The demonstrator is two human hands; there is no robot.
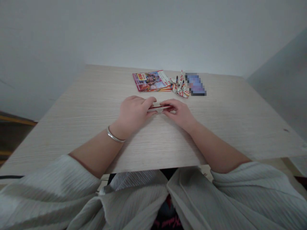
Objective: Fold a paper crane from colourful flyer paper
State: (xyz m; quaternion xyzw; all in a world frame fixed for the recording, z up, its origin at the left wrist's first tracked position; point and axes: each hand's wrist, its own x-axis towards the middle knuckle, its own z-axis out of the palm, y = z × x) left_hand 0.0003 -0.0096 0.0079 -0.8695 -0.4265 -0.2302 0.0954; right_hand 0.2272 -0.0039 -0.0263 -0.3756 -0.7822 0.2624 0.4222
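A narrow piece of folded paper [157,109], whitish with a red edge, lies between my two hands over the middle of the table. My left hand [136,110], with a silver bangle on its wrist, pinches the left end between thumb and fingers. At the other end, my right hand [179,112] grips the paper with its fingers curled round it. Both hands rest low, close to the tabletop. The fingers hide part of the paper, so its full shape cannot be made out.
Beyond my hands lie several printed leaflets [152,81] in a fanned stack. A folded paper shape [180,87] touches their right side, and a pixelated phone [196,84] lies to its right. The pale wooden table [83,105] meets a white wall [153,35] at the back.
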